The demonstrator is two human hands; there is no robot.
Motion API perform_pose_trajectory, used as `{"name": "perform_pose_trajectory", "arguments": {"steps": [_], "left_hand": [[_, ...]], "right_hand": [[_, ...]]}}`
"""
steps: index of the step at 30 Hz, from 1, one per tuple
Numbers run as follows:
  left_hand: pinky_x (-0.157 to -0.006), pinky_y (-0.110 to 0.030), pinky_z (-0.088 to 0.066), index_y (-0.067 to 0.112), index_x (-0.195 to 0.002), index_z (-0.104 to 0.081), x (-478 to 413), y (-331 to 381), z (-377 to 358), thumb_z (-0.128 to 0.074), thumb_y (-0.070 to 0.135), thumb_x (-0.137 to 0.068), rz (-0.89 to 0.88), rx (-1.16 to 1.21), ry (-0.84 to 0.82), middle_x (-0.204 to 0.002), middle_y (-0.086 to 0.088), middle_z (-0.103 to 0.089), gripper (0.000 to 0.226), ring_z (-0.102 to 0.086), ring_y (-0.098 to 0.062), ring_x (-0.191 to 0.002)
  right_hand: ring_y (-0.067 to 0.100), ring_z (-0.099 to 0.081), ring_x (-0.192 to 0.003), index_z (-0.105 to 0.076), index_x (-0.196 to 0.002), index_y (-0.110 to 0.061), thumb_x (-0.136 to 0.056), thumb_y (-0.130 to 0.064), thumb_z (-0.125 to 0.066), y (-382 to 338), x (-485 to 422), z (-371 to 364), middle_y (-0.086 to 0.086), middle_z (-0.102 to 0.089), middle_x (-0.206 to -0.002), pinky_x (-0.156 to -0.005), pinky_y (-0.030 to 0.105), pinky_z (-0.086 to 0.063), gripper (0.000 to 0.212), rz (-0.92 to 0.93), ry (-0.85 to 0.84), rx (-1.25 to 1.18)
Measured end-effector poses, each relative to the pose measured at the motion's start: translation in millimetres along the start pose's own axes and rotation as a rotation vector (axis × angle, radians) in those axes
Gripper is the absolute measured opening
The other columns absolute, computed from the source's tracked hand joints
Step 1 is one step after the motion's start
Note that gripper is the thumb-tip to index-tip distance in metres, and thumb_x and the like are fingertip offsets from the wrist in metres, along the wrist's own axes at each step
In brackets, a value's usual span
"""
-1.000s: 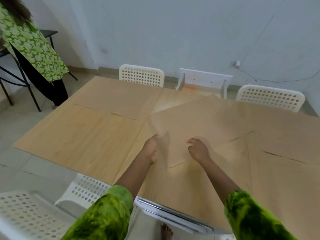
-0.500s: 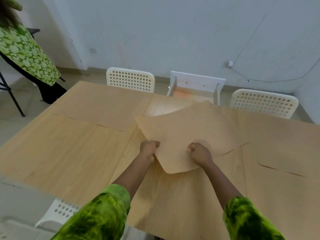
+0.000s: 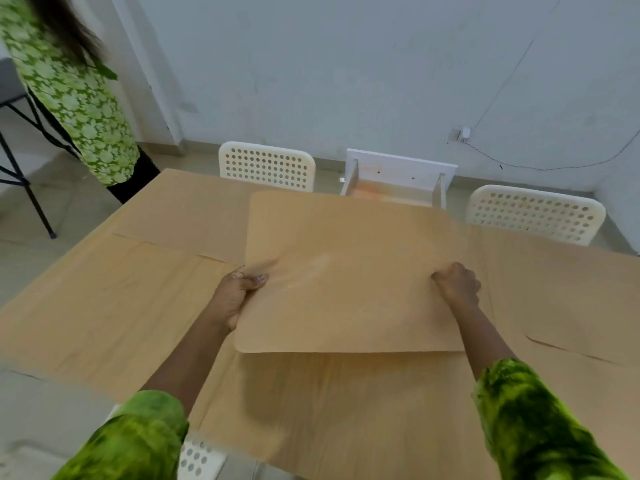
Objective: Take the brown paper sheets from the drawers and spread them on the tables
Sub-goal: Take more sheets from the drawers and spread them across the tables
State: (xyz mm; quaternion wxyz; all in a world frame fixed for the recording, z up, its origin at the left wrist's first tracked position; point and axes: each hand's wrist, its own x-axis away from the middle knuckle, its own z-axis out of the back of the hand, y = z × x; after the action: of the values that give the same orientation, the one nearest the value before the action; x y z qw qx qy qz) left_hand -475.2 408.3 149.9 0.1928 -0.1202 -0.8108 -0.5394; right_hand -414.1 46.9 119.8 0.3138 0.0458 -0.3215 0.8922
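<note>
A brown paper sheet (image 3: 349, 271) is held up flat above the table, squared to me, casting a shadow below it. My left hand (image 3: 235, 296) grips its left edge, thumb on top. My right hand (image 3: 457, 285) is closed on its right edge. Other brown paper sheets (image 3: 121, 306) lie spread over the table (image 3: 571, 296), overlapping at their edges and covering the whole top. An open white drawer (image 3: 398, 178) juts out at the table's far side, partly hidden behind the held sheet.
Two white perforated chairs (image 3: 266, 166) (image 3: 533, 213) stand at the far side, another (image 3: 197, 459) by my left arm. A person in a green patterned top (image 3: 76, 95) stands at far left beside a black-legged table (image 3: 20, 140). A wall cable (image 3: 485, 150) hangs behind.
The sheet went from lying angled on the table to lifted and turned square. My hands moved apart from its near corner to its left and right edges.
</note>
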Motion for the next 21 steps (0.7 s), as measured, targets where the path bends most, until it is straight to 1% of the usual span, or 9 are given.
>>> {"name": "perform_pose_trajectory", "arguments": {"steps": [3,5,6,7,8,11,14,18,21], "left_hand": [[-0.060,-0.032,-0.059,0.001,-0.108,-0.062,11,14,35,-0.046,-0.008,-0.086,0.004,0.009,-0.021,-0.075,-0.010,-0.074,0.029,-0.071,-0.022,-0.062],[-0.058,-0.031,-0.059,0.000,-0.106,-0.062,21,23,62,-0.046,-0.007,-0.087,0.002,0.004,-0.016,-0.074,-0.010,-0.074,0.026,-0.071,-0.021,-0.062],[-0.057,-0.030,-0.058,0.000,-0.107,-0.061,25,28,78,-0.047,-0.006,-0.087,-0.003,0.000,-0.013,-0.075,-0.011,-0.074,0.025,-0.071,-0.021,-0.063],[-0.057,-0.030,-0.058,-0.001,-0.108,-0.061,30,32,94,-0.047,-0.005,-0.087,-0.005,-0.003,-0.007,-0.076,-0.011,-0.074,0.026,-0.071,-0.021,-0.063],[-0.057,-0.031,-0.059,-0.001,-0.109,-0.060,34,36,109,-0.047,-0.005,-0.087,-0.005,-0.005,-0.002,-0.076,-0.012,-0.074,0.026,-0.071,-0.021,-0.063],[-0.059,-0.030,-0.059,0.000,-0.110,-0.061,52,51,169,-0.046,-0.004,-0.089,-0.007,-0.031,0.015,-0.079,-0.012,-0.075,0.026,-0.072,-0.021,-0.064],[-0.059,-0.028,-0.059,0.001,-0.111,-0.060,70,67,227,-0.046,-0.004,-0.088,-0.031,-0.065,0.019,-0.079,-0.011,-0.075,0.027,-0.072,-0.019,-0.065],[-0.055,-0.026,-0.058,0.003,-0.101,-0.061,91,88,285,-0.046,-0.005,-0.088,-0.045,-0.136,0.025,-0.071,-0.007,-0.075,0.022,-0.071,-0.017,-0.060],[-0.051,-0.024,-0.056,0.003,-0.093,-0.060,106,111,324,-0.048,-0.003,-0.089,-0.048,-0.207,0.015,-0.069,-0.008,-0.073,0.015,-0.070,-0.016,-0.056]], "right_hand": [[0.038,-0.038,-0.129,-0.038,-0.136,-0.001,-0.084,-0.032,-0.065,1,7,-4,0.023,-0.041,-0.140,-0.103,0.045,-0.034,0.066,-0.070,0.003,-0.243],[0.035,-0.057,-0.101,-0.057,-0.113,0.000,-0.082,-0.025,-0.068,-2,22,-12,0.023,-0.055,-0.119,-0.081,0.039,-0.046,0.041,-0.058,-0.082,-0.458],[0.029,-0.058,-0.080,-0.062,-0.093,-0.005,-0.082,-0.019,-0.068,-5,34,-16,0.020,-0.057,-0.104,-0.066,0.034,-0.045,0.018,-0.048,-0.149,-0.549],[0.022,-0.054,-0.068,-0.060,-0.079,-0.010,-0.083,-0.013,-0.066,-9,47,-21,0.016,-0.056,-0.094,-0.057,0.029,-0.040,0.008,-0.039,-0.204,-0.609],[0.019,-0.051,-0.063,-0.057,-0.074,-0.013,-0.084,-0.008,-0.064,-11,58,-25,0.013,-0.056,-0.088,-0.054,0.027,-0.038,0.013,-0.032,-0.246,-0.650],[0.015,-0.054,-0.057,-0.058,-0.083,-0.014,-0.085,-0.001,-0.058,-25,102,-48,0.004,-0.057,-0.079,-0.050,0.023,-0.041,0.013,-0.003,-0.404,-0.751],[0.014,-0.053,-0.059,-0.057,-0.106,-0.019,-0.083,0.002,-0.054,-38,155,-77,0.001,-0.061,-0.085,-0.050,0.023,-0.040,0.031,0.026,-0.516,-0.776],[0.017,-0.054,-0.069,-0.052,-0.114,-0.017,-0.083,0.010,-0.049,-52,218,-116,0.003,-0.062,-0.089,-0.058,0.029,-0.042,0.041,0.041,-0.496,-0.818],[0.014,-0.061,-0.064,-0.056,-0.109,-0.013,-0.082,0.010,-0.051,-68,258,-143,0.005,-0.064,-0.088,-0.053,0.027,-0.050,0.036,0.032,-0.390,-0.866]]}}
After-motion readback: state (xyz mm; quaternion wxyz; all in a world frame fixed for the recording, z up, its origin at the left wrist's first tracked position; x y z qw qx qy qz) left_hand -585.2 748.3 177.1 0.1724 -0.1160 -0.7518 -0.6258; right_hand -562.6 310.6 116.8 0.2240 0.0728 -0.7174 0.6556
